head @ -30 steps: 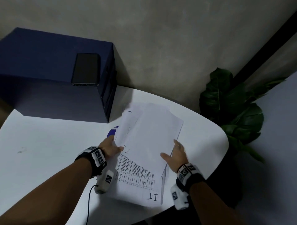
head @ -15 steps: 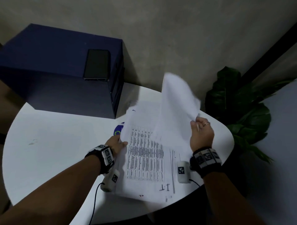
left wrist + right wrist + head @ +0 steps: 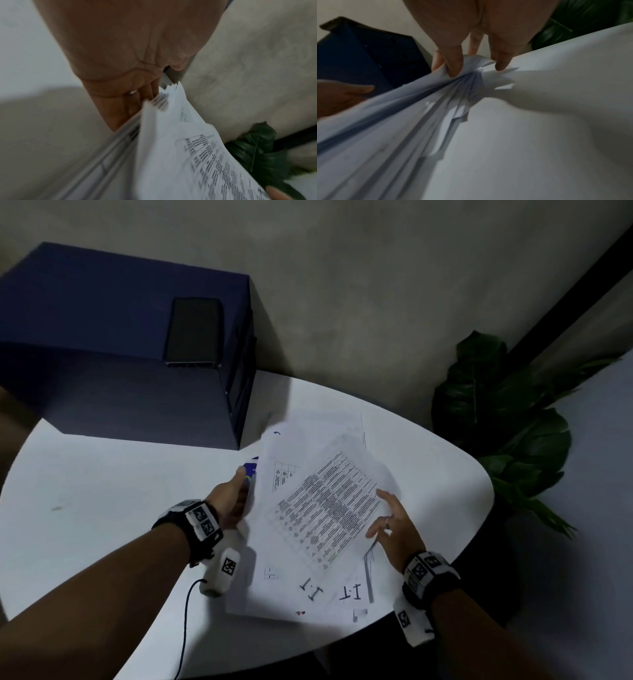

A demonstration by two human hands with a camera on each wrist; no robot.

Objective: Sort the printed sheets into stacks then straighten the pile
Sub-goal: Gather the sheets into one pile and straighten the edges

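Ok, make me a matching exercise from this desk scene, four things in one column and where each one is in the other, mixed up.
Things:
1. phone
2. plant
3. top printed sheet
4. dark blue box

Places:
a. beyond the table's right edge
b. on the pile, turned askew
c. on the table, far left
d. on top of the box

Pairs: 1-d, 2-a, 3-b, 4-c

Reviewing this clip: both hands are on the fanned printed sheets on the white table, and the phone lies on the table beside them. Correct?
Not quite. The phone lies on top of the dark blue box, as the head view shows. The left hand and right hand are on the printed sheets on the white table.
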